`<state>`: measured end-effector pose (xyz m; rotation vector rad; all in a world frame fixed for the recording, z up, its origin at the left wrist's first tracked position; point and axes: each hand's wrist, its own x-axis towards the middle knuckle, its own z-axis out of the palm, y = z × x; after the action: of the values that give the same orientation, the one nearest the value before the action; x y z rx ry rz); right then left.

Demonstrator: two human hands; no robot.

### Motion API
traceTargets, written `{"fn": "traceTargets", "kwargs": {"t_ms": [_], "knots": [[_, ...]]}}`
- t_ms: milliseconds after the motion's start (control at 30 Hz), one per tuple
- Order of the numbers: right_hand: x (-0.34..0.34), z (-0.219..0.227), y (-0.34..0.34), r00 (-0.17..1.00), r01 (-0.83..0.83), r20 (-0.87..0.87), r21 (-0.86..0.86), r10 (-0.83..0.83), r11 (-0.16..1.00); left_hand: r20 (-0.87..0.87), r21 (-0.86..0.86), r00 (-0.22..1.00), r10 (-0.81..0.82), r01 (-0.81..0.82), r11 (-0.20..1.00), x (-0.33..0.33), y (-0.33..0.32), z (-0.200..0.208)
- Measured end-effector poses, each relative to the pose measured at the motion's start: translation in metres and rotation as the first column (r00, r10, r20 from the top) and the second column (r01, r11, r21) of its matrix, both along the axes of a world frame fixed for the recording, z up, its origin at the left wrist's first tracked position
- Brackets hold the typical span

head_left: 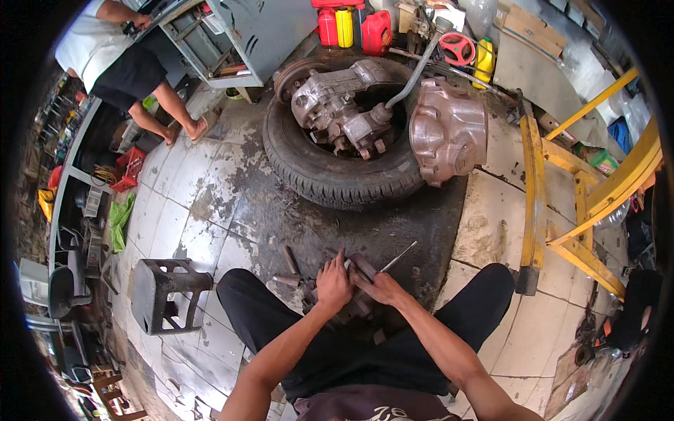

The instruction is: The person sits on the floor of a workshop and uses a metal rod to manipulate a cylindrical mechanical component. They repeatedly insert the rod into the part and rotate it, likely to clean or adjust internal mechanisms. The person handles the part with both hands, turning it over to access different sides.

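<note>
Low between my knees lies a greasy metal assembly [359, 307], partly covered by my hands and wrists. My left hand [333, 286] is closed over a metal part at its upper side, the index finger stretched forward. Just beside it, my right hand [382, 288] has its fingers curled around a dark brown, bar-like metal piece [363, 265]. A thin metal rod [400, 256] points away to the upper right, just past the right hand's fingers. Left of my left hand, short metal pieces [290, 259] lie on the dark mat [281, 217].
Ahead, a tyre [337, 184] bears a gearbox [344, 105] with a long lever; a metal bell-shaped housing [449, 133] leans at its right. A grey stool [165, 298] stands left, a yellow steel frame [535, 203] right. Another person [119, 56] stands at a cabinet, upper left.
</note>
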<state>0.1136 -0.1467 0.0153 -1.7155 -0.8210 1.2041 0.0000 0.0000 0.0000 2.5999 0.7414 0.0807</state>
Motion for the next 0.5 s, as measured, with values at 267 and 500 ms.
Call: {"fn": "traceTargets", "kwargs": {"t_ms": [267, 500], "knots": [[0.003, 0.004, -0.001, 0.997, -0.035, 0.064, -0.139, 0.045, 0.990, 0.046, 0.040, 0.997, -0.054, 0.052, 0.998, 0.001, -0.006, 0.012], [0.010, 0.009, 0.003, 0.987, -0.038, 0.149, -0.159, 0.062, 0.987, -0.001, 0.006, 0.998, -0.065, 0.065, 0.998, 0.002, -0.004, 0.013]]}}
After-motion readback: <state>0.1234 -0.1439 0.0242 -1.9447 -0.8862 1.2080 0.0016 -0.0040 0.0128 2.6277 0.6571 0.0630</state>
